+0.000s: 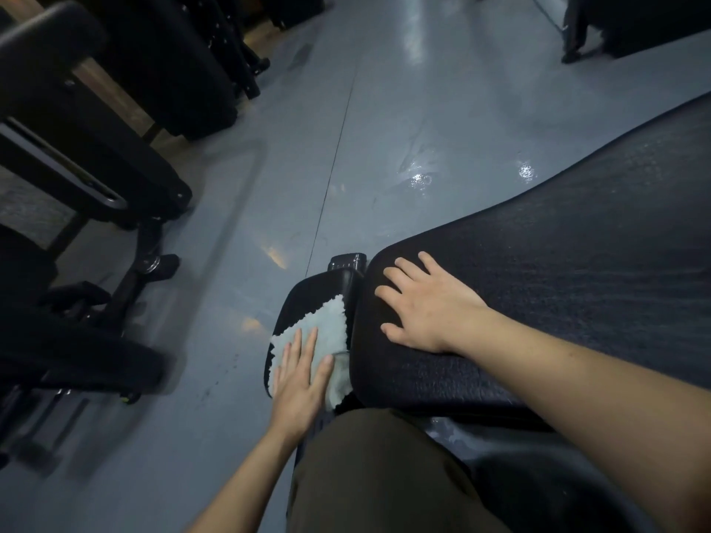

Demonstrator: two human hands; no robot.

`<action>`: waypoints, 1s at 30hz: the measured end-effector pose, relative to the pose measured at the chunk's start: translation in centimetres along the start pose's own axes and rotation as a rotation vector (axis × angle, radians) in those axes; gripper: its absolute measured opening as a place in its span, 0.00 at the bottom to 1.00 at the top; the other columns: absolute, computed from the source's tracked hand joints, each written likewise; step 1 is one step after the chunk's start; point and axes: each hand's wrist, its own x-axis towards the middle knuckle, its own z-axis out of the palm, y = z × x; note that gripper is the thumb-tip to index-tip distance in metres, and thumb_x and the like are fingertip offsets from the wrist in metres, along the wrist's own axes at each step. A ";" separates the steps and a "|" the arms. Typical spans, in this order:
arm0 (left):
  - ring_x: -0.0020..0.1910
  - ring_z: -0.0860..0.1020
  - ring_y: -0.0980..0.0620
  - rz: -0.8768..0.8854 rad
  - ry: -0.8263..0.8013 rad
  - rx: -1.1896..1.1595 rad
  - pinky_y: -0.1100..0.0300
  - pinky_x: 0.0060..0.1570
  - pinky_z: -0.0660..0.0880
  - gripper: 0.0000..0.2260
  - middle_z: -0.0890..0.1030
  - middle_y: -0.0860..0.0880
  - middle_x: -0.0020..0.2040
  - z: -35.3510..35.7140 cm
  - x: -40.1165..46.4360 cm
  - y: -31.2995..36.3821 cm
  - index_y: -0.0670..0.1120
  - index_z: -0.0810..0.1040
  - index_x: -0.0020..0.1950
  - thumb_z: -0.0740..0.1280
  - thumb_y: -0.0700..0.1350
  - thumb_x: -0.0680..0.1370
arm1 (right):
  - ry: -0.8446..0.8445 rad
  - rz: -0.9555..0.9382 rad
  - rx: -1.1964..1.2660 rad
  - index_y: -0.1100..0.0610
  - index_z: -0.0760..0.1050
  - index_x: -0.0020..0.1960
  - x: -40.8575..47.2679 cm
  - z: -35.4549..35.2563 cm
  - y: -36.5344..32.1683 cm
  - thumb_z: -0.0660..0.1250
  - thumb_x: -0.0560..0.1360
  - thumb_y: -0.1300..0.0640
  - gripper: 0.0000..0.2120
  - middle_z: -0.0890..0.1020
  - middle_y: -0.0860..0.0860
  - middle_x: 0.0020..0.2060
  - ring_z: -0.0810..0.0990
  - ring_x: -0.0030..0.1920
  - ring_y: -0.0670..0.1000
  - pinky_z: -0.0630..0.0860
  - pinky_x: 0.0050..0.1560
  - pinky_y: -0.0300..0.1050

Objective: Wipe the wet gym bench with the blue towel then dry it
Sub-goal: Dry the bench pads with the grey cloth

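A black padded gym bench runs from the lower middle to the right edge. Its long back pad (577,271) has a textured surface. Its small seat pad (307,298) lies to the left of the long pad. A pale blue fluffy towel (327,321) is spread on the seat pad. My left hand (302,375) presses flat on the towel with straight fingers. My right hand (423,302) rests flat, fingers spread, on the near end of the back pad. My knee in olive trousers (377,475) covers the lower part of the bench.
The blue-grey floor (384,128) shows shiny wet patches (421,180) beyond the bench. Black gym equipment with frames and pads (96,186) stands along the left. More dark equipment (615,25) sits at the top right.
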 end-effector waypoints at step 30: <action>0.80 0.37 0.54 -0.017 0.018 0.046 0.49 0.77 0.39 0.36 0.39 0.57 0.81 0.2 -1.7 1.8 0.60 0.41 0.80 0.47 0.71 0.77 | 0.000 0.002 -0.018 0.51 0.56 0.79 0.1 0.1 -0.2 0.47 0.80 0.36 0.32 0.58 0.56 0.78 0.50 0.80 0.58 0.47 0.77 0.63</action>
